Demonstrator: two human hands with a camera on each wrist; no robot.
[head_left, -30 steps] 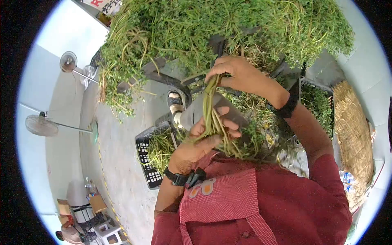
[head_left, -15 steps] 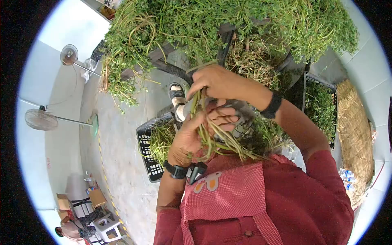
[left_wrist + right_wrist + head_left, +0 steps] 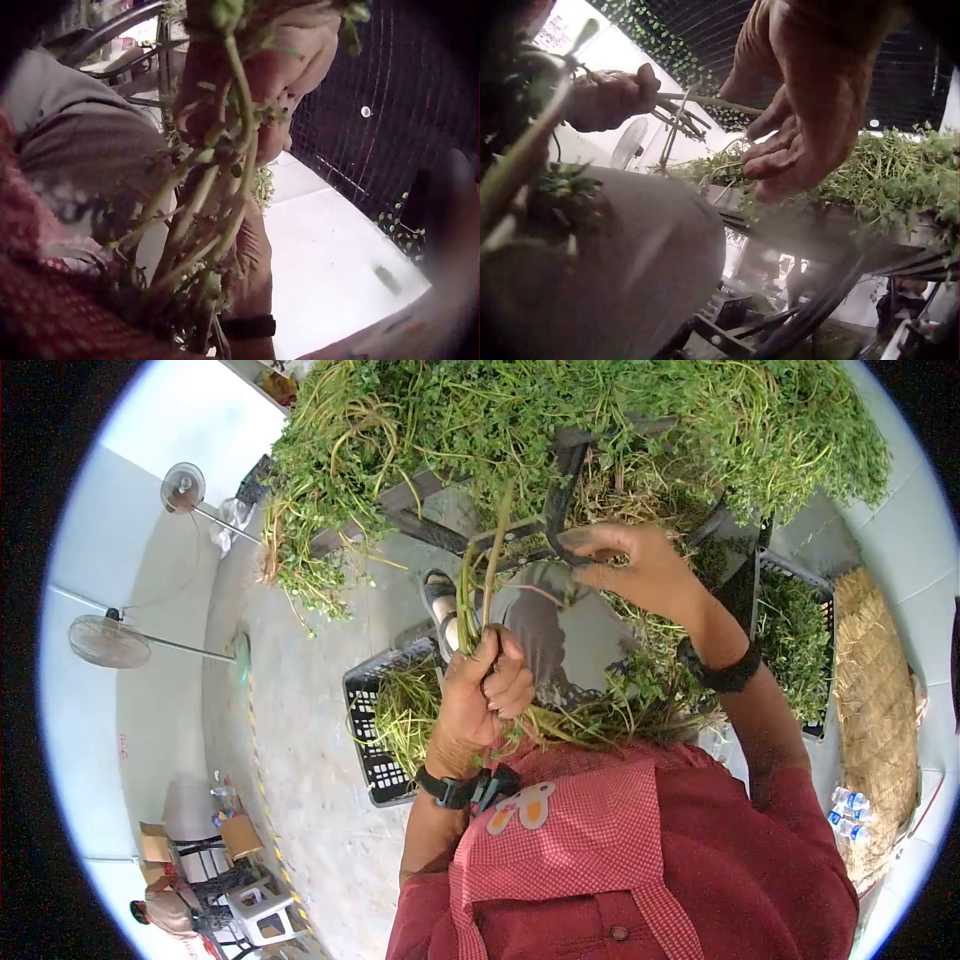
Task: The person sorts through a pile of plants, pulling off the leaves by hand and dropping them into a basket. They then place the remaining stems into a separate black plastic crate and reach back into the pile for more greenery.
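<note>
My left hand [image 3: 487, 685] grips a bunch of long green stems [image 3: 467, 595] in front of the apron. Cut-looking ends stick up above the fist, while the leafy part [image 3: 640, 705] trails right across my lap. Up close in the left wrist view, several thick stems [image 3: 244, 97] with small leaves cross in front of a hand. To the right of the stem ends, my right hand [image 3: 640, 570] hangs in the air, its fingers parted and bent a little. The right wrist view shows this right hand [image 3: 802, 112] near the stem tips with nothing visibly held.
A big heap of leafy greens [image 3: 430, 430] covers the raised table ahead, draping over its edge. Black crates of greens stand at the left [image 3: 375, 775] and right [image 3: 825, 630]. A straw mat [image 3: 875, 710] and water bottles [image 3: 850, 815] lie at the right; fans [image 3: 108, 640] stand left.
The right hand has drawn away from the bunch to the right. My left hand, earlier with fingers spread under the stems, has closed round them, and their ends now point up.
</note>
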